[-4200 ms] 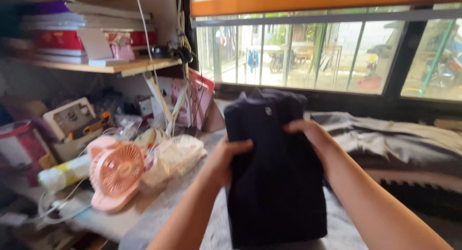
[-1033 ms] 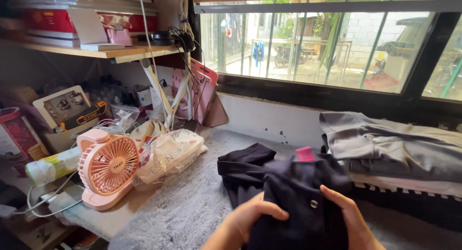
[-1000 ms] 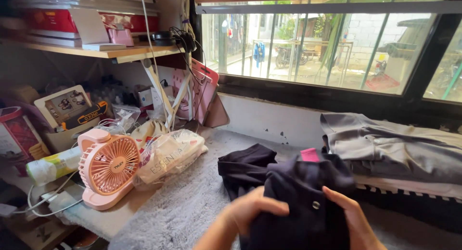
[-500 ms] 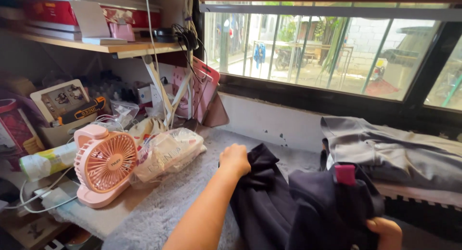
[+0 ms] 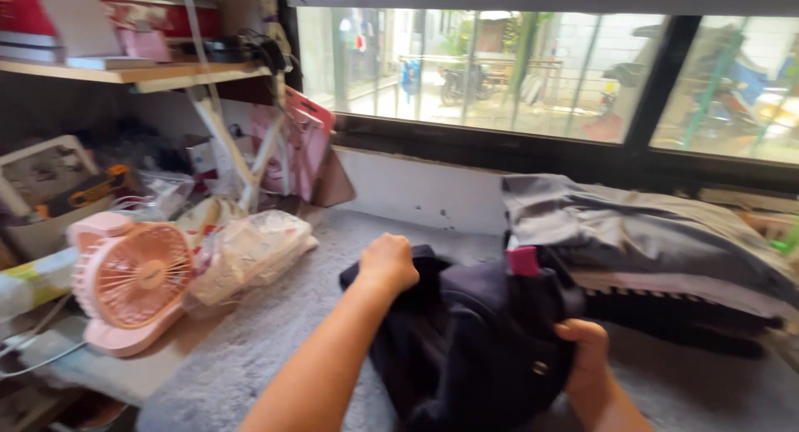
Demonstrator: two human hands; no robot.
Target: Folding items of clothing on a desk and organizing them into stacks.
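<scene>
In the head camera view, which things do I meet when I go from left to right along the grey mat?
pink fan → clear plastic bag → left hand → dark garment → right hand → stack of folded grey clothes

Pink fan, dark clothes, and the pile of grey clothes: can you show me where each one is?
Pink fan (image 5: 133, 286): head view, on its round front grille.
Dark clothes (image 5: 470, 340): head view, on the middle of the bundle between both hands.
Pile of grey clothes (image 5: 641, 240): head view, on the top grey garment.
</scene>
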